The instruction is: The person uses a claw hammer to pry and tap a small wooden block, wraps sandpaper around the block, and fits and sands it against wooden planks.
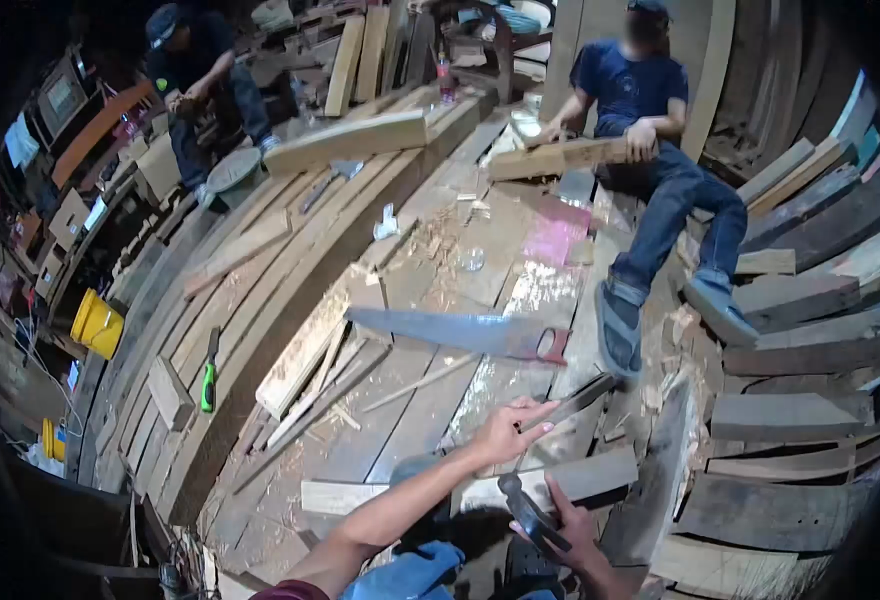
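My left hand [510, 432] reaches out from a maroon sleeve, its fingers closed around one end of a dark flat bar [582, 397]. The bar's far end points toward the other person's sandal; its exact kind is unclear. Lower down, my right hand [578, 535] grips a hammer [528, 512] with a dark head and a rounded face. Most of its handle is hidden. A pale wooden board [585, 478] lies crosswise beneath both hands, partly covered by my left forearm. Beyond them, a handsaw [450, 330] with a reddish handle rests flat on the planks.
One person [630, 90] sits at upper right holding a wooden block [560, 158]; another person [195, 80] sits at upper left. A green-handled chisel [209, 372] lies on the left beams. Stacked timbers [790, 415] line the right. Yellow bucket [98, 323] stands far left.
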